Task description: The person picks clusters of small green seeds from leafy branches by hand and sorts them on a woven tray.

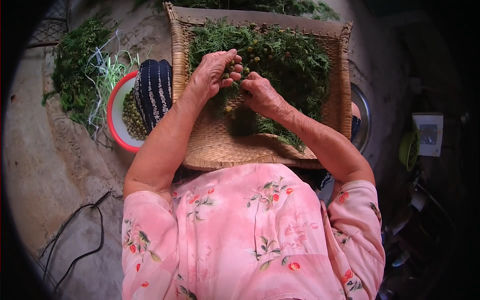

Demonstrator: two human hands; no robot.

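My left hand (218, 72) is curled, palm partly up, around several small round green-brown cones (228, 70). Close beside it, my right hand (264, 95) has its thumb and fingers pinched together on a green evergreen sprig (242, 120), which hangs blurred and dark beneath it. Both hands are over a woven wicker basket tray (215, 145) on my lap. A heap of feathery evergreen branches (300, 55) fills its far and right parts, with yellowish cones (252, 55) among the leaves. The right fingertips are partly hidden.
At left stands a red-rimmed white basin (114, 105) with many cones (132, 117) inside. Behind it lie cut branches (82, 55) and pale plastic strips (102, 75). A metal basin (364, 117), a green bowl (410, 150) and a white box (428, 134) are at right. A black cable (102, 225) crosses the floor.
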